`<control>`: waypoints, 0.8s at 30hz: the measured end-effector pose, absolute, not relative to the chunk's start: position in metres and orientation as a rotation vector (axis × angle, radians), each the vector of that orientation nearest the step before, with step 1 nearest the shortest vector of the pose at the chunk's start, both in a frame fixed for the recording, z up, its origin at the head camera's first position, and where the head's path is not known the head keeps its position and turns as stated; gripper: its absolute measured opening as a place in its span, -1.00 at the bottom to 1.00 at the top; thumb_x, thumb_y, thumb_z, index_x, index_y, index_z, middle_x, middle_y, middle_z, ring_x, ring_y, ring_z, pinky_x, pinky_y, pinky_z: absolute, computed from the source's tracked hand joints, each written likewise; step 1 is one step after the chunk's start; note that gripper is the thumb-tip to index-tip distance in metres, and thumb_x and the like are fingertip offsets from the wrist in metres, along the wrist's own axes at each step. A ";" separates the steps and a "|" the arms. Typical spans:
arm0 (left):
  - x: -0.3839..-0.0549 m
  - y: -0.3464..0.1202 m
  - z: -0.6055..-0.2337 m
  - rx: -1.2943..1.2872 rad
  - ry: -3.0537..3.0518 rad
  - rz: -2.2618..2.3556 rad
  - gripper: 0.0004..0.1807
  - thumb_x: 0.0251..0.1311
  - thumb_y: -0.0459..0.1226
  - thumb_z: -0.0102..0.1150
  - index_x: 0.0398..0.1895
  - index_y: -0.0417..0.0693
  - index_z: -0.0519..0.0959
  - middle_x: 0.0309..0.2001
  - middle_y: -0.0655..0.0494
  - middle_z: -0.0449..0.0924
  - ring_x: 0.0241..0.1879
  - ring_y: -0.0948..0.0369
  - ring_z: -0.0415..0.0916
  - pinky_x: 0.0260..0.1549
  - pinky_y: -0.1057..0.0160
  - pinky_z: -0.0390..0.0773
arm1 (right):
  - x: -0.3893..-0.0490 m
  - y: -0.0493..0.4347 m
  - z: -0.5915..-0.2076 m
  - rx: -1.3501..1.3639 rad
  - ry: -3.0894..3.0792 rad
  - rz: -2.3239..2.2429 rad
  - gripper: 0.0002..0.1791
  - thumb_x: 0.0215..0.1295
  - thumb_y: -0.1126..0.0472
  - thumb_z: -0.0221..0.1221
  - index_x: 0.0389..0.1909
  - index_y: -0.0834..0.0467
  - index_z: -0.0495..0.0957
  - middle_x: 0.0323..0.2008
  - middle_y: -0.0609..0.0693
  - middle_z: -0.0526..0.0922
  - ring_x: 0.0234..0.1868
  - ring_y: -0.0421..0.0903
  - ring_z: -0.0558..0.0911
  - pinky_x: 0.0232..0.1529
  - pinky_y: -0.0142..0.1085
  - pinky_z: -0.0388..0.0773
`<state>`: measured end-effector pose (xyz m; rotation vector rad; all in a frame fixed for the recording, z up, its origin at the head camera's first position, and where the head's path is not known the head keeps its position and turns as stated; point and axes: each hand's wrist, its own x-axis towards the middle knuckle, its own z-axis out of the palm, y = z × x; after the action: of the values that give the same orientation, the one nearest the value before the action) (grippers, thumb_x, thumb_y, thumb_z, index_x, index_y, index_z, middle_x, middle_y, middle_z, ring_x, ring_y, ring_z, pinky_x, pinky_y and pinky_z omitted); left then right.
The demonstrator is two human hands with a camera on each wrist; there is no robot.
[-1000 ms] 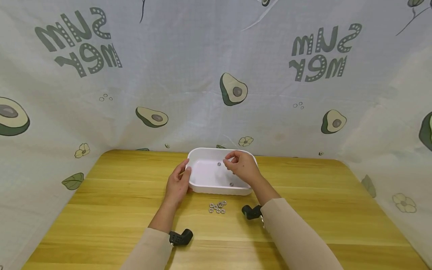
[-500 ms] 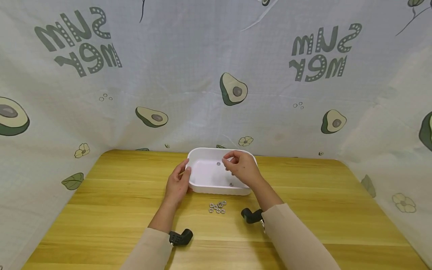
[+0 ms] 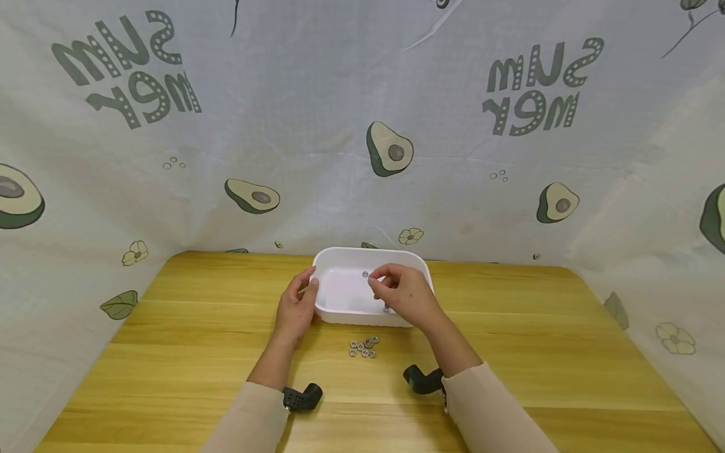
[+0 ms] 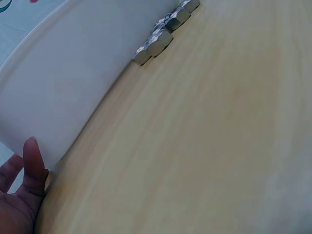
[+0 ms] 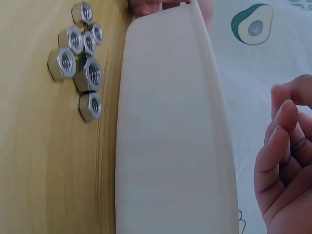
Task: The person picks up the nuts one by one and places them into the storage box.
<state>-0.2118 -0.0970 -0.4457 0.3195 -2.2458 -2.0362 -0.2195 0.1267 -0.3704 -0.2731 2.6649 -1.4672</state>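
A white plastic tub (image 3: 340,318) stands toward the back of the table. Fingers and thumb of my left hand (image 3: 296,309) grip its left end; in the left wrist view the thumb (image 4: 33,163) presses its wall. Over the tub's right half is my right hand (image 3: 409,296), its fingers loosely bent and fingertips close together. Between those fingertips (image 5: 286,111) no object shows in the right wrist view. Inside the tub lie a hex nut (image 3: 365,274) and another nut (image 3: 387,309) partly covered by the right hand. Several metal hex nuts (image 3: 368,343) sit grouped in front of the tub.
The wooden table (image 3: 198,352) reaches back to a hanging cloth (image 3: 328,126) printed with avocados and lettering. Black wrist-worn devices are on both arms, the left device (image 3: 303,397) and the right device (image 3: 423,380).
My right hand has shifted down toward the near rim of the tub. The left hand keeps its place at the tub's left end, and the nuts on the table stay put.
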 end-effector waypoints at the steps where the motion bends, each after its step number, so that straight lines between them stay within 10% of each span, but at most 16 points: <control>1: -0.212 -0.097 -0.445 0.324 -2.246 -2.036 -0.55 0.52 -0.02 0.00 0.42 0.30 0.46 0.35 -0.05 0.43 0.06 0.01 0.51 -0.42 0.32 0.60 | -0.217 0.126 -0.371 -0.272 2.657 -1.477 -0.87 0.38 0.09 0.28 -0.16 0.03 0.68 -0.47 0.03 0.68 -0.50 -0.07 0.55 -0.46 -0.32 0.53; 24: -0.212 -0.098 -0.447 0.324 -2.237 -2.041 -0.55 0.51 -0.02 0.00 0.41 0.29 0.46 0.33 -0.07 0.45 0.00 0.02 0.53 -0.45 0.30 0.59 | -0.183 0.142 -0.386 -0.462 2.441 -1.409 -0.80 0.37 0.15 0.30 -0.16 0.21 0.70 -0.54 0.12 0.63 -0.59 -0.16 0.48 -0.57 -0.37 0.42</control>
<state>-0.2124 -0.0976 -0.4474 0.3239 -2.2371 -2.0410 -0.1831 0.1417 -0.3862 -0.4615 2.4409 -1.4094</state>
